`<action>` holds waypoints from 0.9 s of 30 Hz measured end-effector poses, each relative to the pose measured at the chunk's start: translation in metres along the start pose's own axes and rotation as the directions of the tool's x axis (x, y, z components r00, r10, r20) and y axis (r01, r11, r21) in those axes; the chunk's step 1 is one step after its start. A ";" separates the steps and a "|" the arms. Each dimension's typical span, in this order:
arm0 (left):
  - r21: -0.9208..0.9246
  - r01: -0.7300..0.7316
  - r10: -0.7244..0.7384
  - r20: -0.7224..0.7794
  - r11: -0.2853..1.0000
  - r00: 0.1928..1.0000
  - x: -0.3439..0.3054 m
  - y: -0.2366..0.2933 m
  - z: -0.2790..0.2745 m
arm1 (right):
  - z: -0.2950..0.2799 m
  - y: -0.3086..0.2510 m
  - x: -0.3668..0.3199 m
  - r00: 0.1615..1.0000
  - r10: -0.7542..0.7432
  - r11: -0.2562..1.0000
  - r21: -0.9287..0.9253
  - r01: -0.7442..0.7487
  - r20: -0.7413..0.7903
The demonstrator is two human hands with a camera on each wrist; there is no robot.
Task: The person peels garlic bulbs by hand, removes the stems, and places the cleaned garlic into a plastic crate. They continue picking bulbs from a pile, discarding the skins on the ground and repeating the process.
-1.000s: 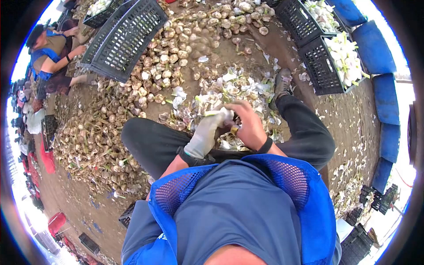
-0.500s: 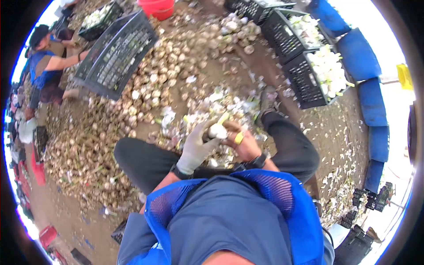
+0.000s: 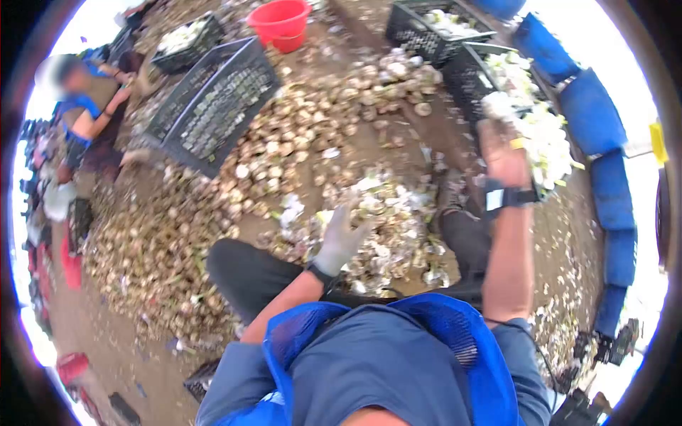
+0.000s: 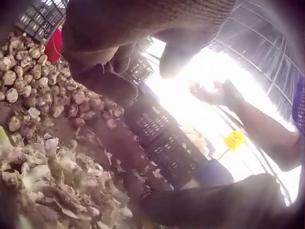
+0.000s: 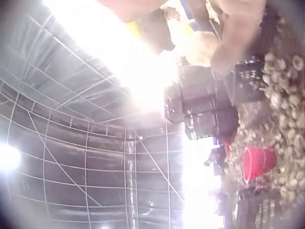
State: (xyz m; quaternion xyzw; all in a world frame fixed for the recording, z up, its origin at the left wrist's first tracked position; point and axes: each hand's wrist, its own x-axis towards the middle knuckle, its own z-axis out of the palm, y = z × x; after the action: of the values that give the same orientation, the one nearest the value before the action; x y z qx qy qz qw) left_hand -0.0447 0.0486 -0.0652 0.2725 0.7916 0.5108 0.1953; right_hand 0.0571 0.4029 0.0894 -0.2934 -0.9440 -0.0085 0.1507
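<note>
My right hand (image 3: 506,153) reaches out over a black crate heaped with peeled white garlic (image 3: 545,145). Its fingers, one wrapped in yellow, hold a white garlic bulb (image 5: 200,47), seen at the fingertips in the right wrist view. My left hand (image 3: 339,243), in a pale glove, is held above my lap with fingers spread and nothing in them. In the left wrist view the gloved fingers (image 4: 112,83) hang relaxed at the top. Below and beyond that hand lies a pile of garlic skins and trimmings (image 3: 391,231).
Unpeeled garlic bulbs (image 3: 163,248) cover the ground ahead and to the left. A tilted black crate (image 3: 220,106) stands there, with a red bucket (image 3: 280,28) behind. Blue containers (image 3: 590,110) line the right side. Another person (image 3: 89,117) sits at the far left.
Both hands were together on a garlic bulb over the skins. The right hand has since carried the bulb right to the crate; the left has released it and spread its fingers.
</note>
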 end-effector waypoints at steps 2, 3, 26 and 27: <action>-0.036 0.110 -0.112 -0.066 0.993 0.991 0.034 -0.036 0.006 | 0.021 0.031 0.021 0.996 -0.093 0.996 -0.016 0.093 -0.006; -0.050 0.195 -0.200 -0.108 0.979 0.974 0.050 -0.057 0.008 | 0.030 0.031 0.016 0.997 0.061 0.771 0.632 -0.077 0.047; 0.683 0.535 -0.316 -0.431 0.497 0.845 0.246 -0.252 -0.215 | 0.151 -0.128 -0.191 0.540 0.018 0.348 0.501 -0.792 0.841; 0.620 0.562 -0.404 -0.392 0.547 0.826 0.243 -0.237 -0.215 | 0.145 -0.133 -0.183 0.538 -0.012 0.384 0.500 -0.776 0.843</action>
State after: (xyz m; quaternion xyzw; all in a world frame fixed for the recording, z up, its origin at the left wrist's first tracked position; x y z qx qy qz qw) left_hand -0.4146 -0.0270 -0.2028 0.0427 0.9846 0.1135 0.1256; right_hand 0.0858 0.2068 -0.0926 -0.3910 -0.6751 0.6130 -0.1249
